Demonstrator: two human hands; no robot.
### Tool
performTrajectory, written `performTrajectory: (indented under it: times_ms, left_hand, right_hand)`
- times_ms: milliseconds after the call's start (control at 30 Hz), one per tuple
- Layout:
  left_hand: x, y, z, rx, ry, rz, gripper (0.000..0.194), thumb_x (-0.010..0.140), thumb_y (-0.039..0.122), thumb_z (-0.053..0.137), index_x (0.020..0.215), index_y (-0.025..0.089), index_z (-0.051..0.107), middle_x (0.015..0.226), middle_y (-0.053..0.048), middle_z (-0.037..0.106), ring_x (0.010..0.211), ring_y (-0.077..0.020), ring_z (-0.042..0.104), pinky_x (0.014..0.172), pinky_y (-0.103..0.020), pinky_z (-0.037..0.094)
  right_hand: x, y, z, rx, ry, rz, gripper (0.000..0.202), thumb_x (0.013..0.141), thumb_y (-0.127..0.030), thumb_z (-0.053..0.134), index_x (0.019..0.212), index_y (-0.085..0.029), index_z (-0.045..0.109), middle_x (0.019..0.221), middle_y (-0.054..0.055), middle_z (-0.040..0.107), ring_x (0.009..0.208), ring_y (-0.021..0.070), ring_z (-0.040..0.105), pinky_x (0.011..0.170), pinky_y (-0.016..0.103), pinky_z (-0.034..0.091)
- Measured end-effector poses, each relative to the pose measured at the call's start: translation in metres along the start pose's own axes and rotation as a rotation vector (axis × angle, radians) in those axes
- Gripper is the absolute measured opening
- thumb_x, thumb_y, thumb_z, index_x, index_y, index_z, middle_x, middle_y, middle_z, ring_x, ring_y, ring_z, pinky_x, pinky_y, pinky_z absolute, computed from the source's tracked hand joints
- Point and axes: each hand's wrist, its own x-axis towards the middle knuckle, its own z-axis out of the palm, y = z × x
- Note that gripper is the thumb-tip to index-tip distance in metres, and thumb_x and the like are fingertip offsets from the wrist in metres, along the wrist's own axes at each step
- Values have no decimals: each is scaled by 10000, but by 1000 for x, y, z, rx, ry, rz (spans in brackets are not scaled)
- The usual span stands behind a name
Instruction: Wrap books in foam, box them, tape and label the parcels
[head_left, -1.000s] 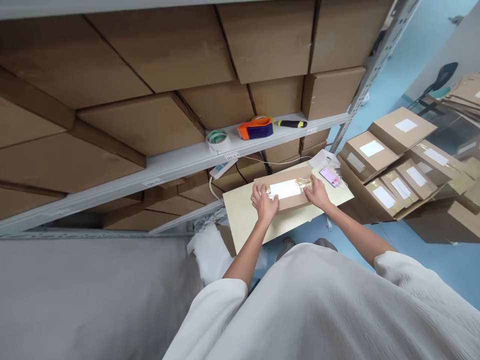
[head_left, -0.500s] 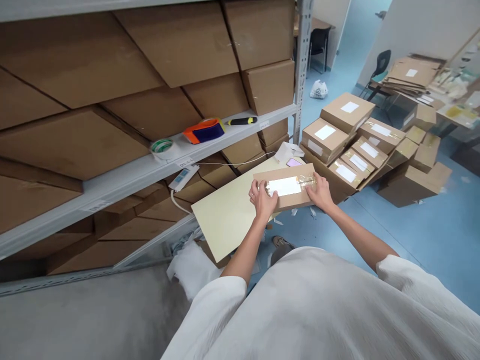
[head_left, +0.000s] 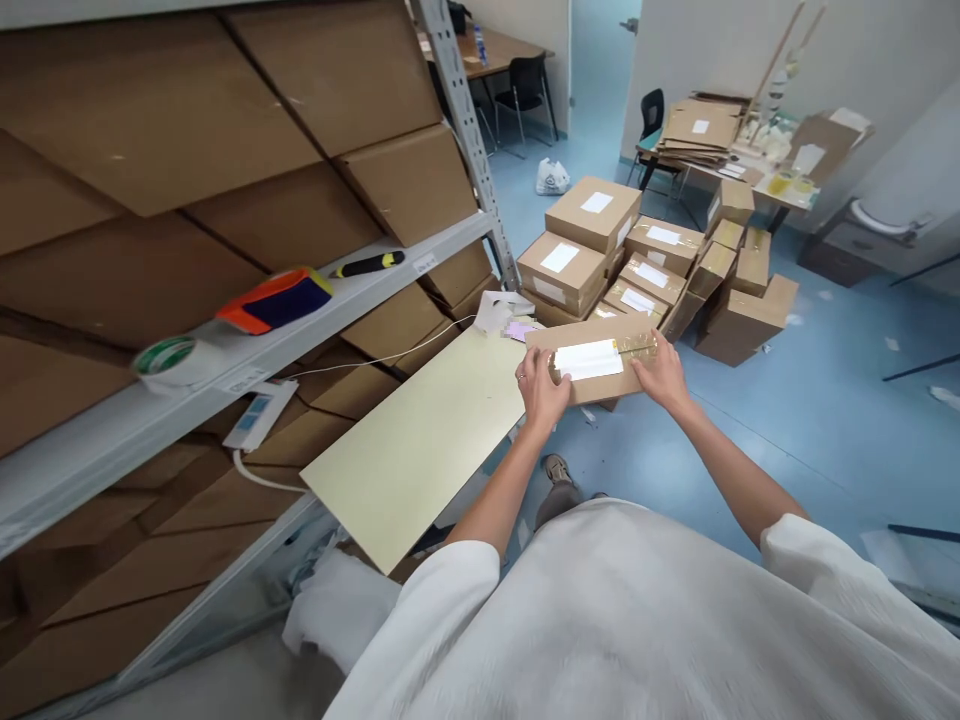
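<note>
Between my two hands is a flat cardboard box (head_left: 600,392), with a white label and clear tape along its top. My left hand (head_left: 543,388) grips its left end, the thumb near the label's lower edge. At the right end, my right hand (head_left: 663,374) closes round the taped edge. The box is held up in front of me, off the right edge of a pale yellow board (head_left: 420,440). Beyond it sits a pile of labelled cardboard boxes (head_left: 592,215). The underside of the held box is hidden.
To the left, a metal shelf (head_left: 360,290) full of cartons bears a tape roll (head_left: 169,362), an orange and blue tape dispenser (head_left: 277,300) and a yellow-black cutter (head_left: 369,264). A power strip (head_left: 259,415) hangs below. Flattened cartons (head_left: 701,128) lie on a far table.
My view has turned right, so the shelf and the box pile sit farther left. The box, still in both hands, has moved off the board toward the right.
</note>
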Motion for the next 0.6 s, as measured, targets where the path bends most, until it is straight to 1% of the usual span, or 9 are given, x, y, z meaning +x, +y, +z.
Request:
performTrajectory:
  times_ms: [67,167,233,300,400,467,533,600]
  left_hand:
    - [11,11,10,-26,-8,43,586,895,219,704,1471,263,602,1692,-154,456,1626,-368,404,1363,-569,329]
    - [34,26,24,-82,-17,72,673,910,209,689,1560,267,527,1756,-152,375,1662,-347,359,1384,-549,305]
    - [53,35,32,-128,-30,85,757,912,203,686,1630,269,457,1789,-147,330,1689,-338,316,1395,-533,295]
    - [73,42,41,-166,-57,99,849,909,191,687,1694,281,377,1806,-133,324,1700,-333,297,1401,-529,291]
    - [105,49,53,-202,-132,119,958,903,169,689,1752,330,277,1789,-96,401,1671,-333,354,1391,-549,316]
    - [124,50,61,-223,-182,146,988,900,163,693,1765,345,251,1772,-82,440,1646,-338,396,1384,-557,327]
    - [142,49,69,-243,-218,184,988,901,161,692,1768,340,253,1778,-80,431,1650,-336,394,1389,-550,314]
    - [156,47,77,-263,-248,219,980,905,158,689,1768,334,260,1788,-82,408,1667,-328,370,1393,-535,305]
  right_hand:
    - [9,12,-17,-13,30,12,841,992,-515,622,1715,-203,330,1563,217,570,1429,413,536,1216,643,461]
    - [26,28,-36,-25,67,40,892,998,-550,628,1745,-218,269,1627,220,508,1475,413,508,1219,631,469]
    - [39,39,-45,-30,88,76,934,994,-567,638,1762,-234,225,1655,219,471,1494,415,493,1209,630,482]
    - [53,48,-50,-35,110,118,981,983,-563,655,1778,-250,173,1655,223,454,1484,421,501,1186,643,497]
    - [71,60,-48,-42,146,187,1062,955,-524,695,1793,-248,105,1618,241,450,1445,437,530,1146,663,517]
    - [79,66,-42,-44,170,236,1106,930,-506,722,1793,-224,91,1587,253,447,1423,451,548,1128,664,528]
    - [84,69,-35,-41,189,284,1118,906,-494,743,1785,-200,117,1558,258,440,1400,458,567,1124,661,531]
    - [86,72,-26,-34,205,326,1090,890,-480,755,1766,-195,172,1537,248,433,1391,450,574,1136,653,528]
